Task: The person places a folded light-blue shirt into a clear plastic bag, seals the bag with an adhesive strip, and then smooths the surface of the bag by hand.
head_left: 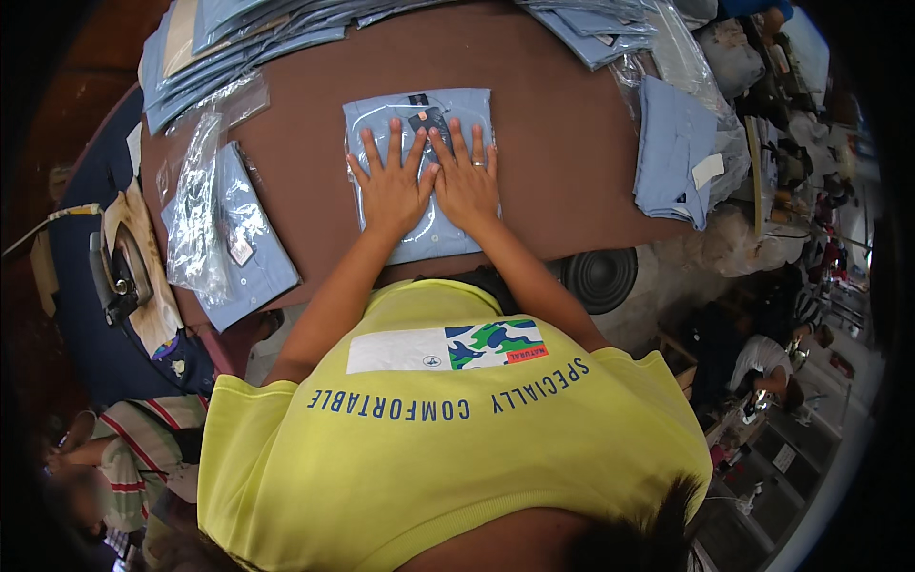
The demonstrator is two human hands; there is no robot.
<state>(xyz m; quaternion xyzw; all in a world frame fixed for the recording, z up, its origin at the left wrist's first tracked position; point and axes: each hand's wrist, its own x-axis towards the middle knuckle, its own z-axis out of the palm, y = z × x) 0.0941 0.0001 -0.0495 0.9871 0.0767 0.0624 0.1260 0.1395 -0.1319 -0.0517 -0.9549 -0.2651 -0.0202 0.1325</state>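
Observation:
A folded light-blue shirt (419, 243) in a clear plastic bag lies on the brown table, its collar end away from me, with a dark tag near the collar. My left hand (393, 191) rests flat on the left half of the bag, fingers spread. Flat on the right half is my right hand (465, 181), its fingers also spread and a ring on one of them. The two thumbs nearly meet at the middle of the shirt. Neither hand grips anything.
Stacks of folded blue shirts (286, 38) line the table's far left. Clear plastic bags (198, 214) cover part of another shirt (250, 276) at left. An iron (122, 272) stands beyond the left edge. One more folded shirt (672, 143) lies at right. Other people work behind.

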